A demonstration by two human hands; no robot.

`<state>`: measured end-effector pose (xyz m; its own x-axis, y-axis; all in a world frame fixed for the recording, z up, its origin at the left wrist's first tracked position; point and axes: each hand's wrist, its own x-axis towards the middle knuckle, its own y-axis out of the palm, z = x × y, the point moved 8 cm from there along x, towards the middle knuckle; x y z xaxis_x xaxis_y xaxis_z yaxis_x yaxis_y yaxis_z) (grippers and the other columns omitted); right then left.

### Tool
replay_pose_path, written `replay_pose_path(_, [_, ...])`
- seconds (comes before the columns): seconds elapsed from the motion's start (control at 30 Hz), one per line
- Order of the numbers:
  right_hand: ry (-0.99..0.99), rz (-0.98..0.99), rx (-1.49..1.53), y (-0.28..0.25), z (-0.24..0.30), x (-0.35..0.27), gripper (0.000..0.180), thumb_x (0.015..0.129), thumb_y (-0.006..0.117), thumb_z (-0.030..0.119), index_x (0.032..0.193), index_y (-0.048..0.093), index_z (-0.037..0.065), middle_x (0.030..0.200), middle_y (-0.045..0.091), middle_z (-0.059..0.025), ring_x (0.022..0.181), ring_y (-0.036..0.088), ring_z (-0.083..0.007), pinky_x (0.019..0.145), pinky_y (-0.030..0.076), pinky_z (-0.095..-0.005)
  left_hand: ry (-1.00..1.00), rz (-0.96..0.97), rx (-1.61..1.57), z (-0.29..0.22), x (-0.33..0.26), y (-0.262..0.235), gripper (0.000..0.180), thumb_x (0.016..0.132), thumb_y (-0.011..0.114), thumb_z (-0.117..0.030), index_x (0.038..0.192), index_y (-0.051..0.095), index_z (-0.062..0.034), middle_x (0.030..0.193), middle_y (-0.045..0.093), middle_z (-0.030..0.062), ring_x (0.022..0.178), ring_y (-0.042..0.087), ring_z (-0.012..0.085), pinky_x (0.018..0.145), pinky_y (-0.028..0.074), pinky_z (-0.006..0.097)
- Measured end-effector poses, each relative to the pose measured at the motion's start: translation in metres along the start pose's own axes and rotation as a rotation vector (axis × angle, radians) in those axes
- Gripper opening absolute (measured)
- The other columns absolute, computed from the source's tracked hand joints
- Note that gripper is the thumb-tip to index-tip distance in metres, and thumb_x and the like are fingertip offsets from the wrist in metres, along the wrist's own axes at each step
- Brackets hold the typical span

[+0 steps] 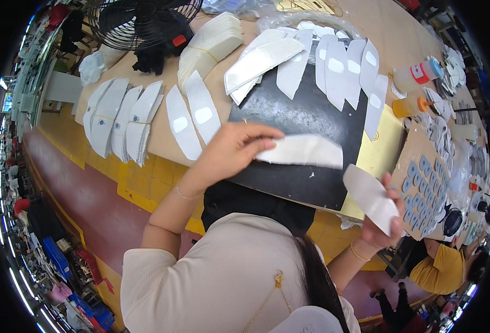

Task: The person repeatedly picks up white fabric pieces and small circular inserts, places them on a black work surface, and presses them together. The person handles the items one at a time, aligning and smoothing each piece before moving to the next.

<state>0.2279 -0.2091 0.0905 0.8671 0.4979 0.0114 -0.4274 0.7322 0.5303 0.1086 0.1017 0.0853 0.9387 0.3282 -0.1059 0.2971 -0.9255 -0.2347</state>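
Note:
My left hand [231,149] pinches the left end of a pale curved cut piece [309,151], its thumb and index finger close together. That piece lies over or just above a black board [289,119] on the table. Off the board's right side, my right hand [379,232] grips a second curved cut piece [369,194], smooth and whitish, by its lower right edge. Behind the board, several grey cut pieces [336,66] with white patches are fanned out. Two more patched pieces [203,114] rest left of the board.
Banded stacks of pieces [128,119] line the table's left part, with a taller stack [211,47] behind. A black fan [139,22] stands at the back left. On the right are glue-like bottles [411,105] and a cardboard sheet [417,161] bearing blue-grey rings. A person in yellow [439,269] is at far right.

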Motion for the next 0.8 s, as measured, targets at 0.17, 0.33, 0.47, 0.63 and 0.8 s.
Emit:
replay_pose_path(0.17, [-0.238,0.067,-0.020,-0.008,0.026,0.003,0.024,0.086,0.059,0.034,0.082,0.054,0.011,0.100,0.052,-0.0097,0.121,0.050,-0.0326,0.115,0.026,-0.0556,0.264,-0.292,0.008,-0.045,0.019,-0.057,0.019,0.088,0.067,-0.003,0.107,0.073,-0.0023,0.093,0.073,0.0095,0.079,0.065,0.0107,0.071,0.050,0.024])
replay_pose_path(0.33, [-0.210,0.113,-0.070,0.014,0.006,0.004,0.037,0.091,0.056,0.044,0.089,0.058,0.007,0.102,0.050,-0.0100,0.108,0.051,-0.0274,0.113,0.029,-0.0536,0.168,-0.505,-0.241,0.003,0.053,-0.102,0.034,0.090,0.069,-0.012,0.121,0.065,0.0005,0.100,0.069,0.0176,0.084,0.065,0.0166,0.074,0.052,0.030])
replay_pose_path(0.47, [-0.173,0.149,-0.183,0.016,-0.005,0.003,0.047,0.092,0.059,0.045,0.105,0.062,0.000,0.108,0.051,-0.0117,0.106,0.052,-0.0262,0.107,0.034,-0.0504,-0.006,-0.663,0.667,0.040,0.023,-0.145,0.051,0.090,0.070,-0.029,0.127,0.059,0.0044,0.103,0.064,0.0171,0.095,0.063,0.0251,0.081,0.052,0.034])
replay_pose_path(0.63, [-0.121,0.101,-0.253,0.013,-0.013,0.008,0.023,0.090,0.065,0.013,0.109,0.062,0.001,0.118,0.051,-0.0119,0.104,0.055,-0.0233,0.095,0.044,-0.0419,-0.467,-0.695,0.682,0.107,-0.042,-0.180,0.053,0.089,0.068,-0.029,0.126,0.056,0.0070,0.116,0.059,0.0324,0.111,0.056,0.0444,0.097,0.044,0.045])
replay_pose_path(0.8, [-0.076,-0.004,-0.362,0.024,-0.026,0.024,0.062,0.088,0.064,-0.003,0.144,0.039,0.007,0.136,0.046,-0.0117,0.103,0.058,-0.0237,0.091,0.048,-0.0352,-0.503,-0.650,0.714,0.134,-0.044,-0.176,0.059,0.085,0.072,-0.027,0.130,0.054,0.0061,0.126,0.053,0.0350,0.120,0.051,0.0458,0.103,0.041,0.044])
